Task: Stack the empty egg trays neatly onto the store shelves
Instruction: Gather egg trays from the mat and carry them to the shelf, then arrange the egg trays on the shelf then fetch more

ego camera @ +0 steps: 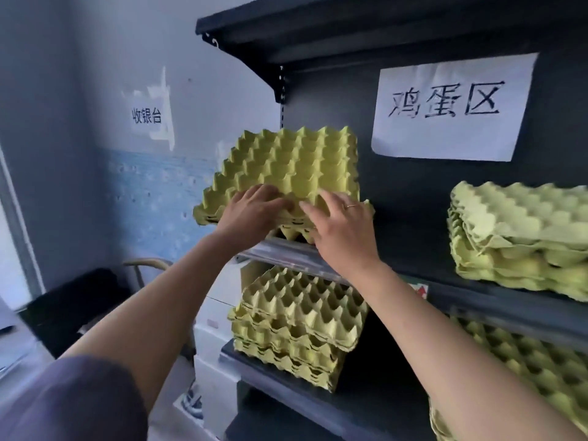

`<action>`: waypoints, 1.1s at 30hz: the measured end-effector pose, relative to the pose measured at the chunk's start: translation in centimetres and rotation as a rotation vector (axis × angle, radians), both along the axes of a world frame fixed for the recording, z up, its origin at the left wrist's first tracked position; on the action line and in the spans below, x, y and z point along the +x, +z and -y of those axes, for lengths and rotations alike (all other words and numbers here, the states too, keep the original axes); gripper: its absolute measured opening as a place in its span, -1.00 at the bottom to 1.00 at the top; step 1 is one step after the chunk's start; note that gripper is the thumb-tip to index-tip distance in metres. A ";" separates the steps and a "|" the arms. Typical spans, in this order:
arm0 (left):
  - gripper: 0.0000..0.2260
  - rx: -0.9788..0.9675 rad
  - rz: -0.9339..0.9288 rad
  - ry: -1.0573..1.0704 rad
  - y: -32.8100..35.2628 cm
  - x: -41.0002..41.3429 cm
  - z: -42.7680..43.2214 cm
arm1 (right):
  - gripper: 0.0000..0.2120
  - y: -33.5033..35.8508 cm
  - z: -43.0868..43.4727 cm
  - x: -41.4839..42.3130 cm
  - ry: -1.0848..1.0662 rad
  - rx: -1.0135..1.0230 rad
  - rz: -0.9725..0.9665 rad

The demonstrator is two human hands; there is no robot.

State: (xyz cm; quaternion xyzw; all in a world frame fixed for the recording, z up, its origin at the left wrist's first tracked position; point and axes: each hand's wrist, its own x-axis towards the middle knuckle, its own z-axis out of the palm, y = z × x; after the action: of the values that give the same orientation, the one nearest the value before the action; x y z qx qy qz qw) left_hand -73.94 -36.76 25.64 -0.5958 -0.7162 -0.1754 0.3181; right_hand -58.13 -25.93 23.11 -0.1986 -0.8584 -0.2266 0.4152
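Note:
A small stack of yellow-green egg trays lies on the dark middle shelf, its left corner hanging past the shelf's end. My left hand rests on the near edge of the top tray with fingers bent over the rim. My right hand, with a ring on it, lies flat against the same near edge, fingers spread. A second stack of trays sits on the shelf below. Another stack lies further right on the middle shelf, its trays uneven.
More trays fill the lower right shelf. A white paper sign is taped to the shelf's dark back panel, under a top shelf. White boxes stand left of the shelving. A dark chair stands by the grey-blue wall.

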 end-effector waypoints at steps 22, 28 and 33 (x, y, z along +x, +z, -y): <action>-0.57 -0.177 0.083 -0.319 0.7 -3.9 -9.6 | -0.58 -0.1 -3.9 -2.4 -0.249 -0.187 0.079; -0.78 0.032 0.012 -0.489 1.4 3.8 -10.2 | -0.72 0.6 -3.1 4.7 -0.322 -0.044 -0.108; -0.89 0.123 -0.059 -0.659 1.3 15.0 -10.2 | -0.71 1.2 -1.1 16.1 -0.438 0.039 -0.192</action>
State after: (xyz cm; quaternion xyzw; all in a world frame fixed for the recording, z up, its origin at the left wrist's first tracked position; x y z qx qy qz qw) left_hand -58.91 -26.54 26.97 -0.7798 -0.4637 -0.2946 0.3002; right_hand -42.05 -24.88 24.26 -0.3927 -0.7468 -0.3079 0.4397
